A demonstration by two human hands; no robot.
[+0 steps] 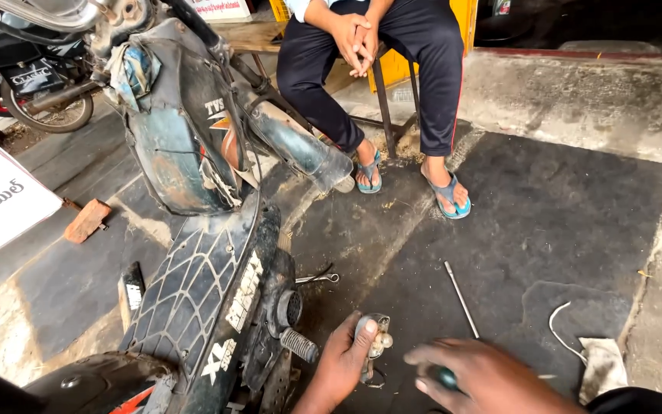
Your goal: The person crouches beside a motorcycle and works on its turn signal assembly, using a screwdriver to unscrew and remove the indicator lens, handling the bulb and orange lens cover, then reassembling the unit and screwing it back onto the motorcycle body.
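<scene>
My left hand (342, 359) grips a small grey metal part with pale round bits (375, 337), held low beside the footrest peg (299, 345) of a worn black moped (216, 284). My right hand (478, 376) is closed around a dark green tool handle (445, 377), just right of the metal part. The tool's working end is hidden by my fingers.
A thin metal rod (461, 299) lies on the dark mat (545, 222). A white cord (559, 328) and rag (603, 359) lie at right. Pliers (317, 277) rest by the moped. A seated person's sandalled feet (447, 193) are ahead. A brick (86, 221) sits at left.
</scene>
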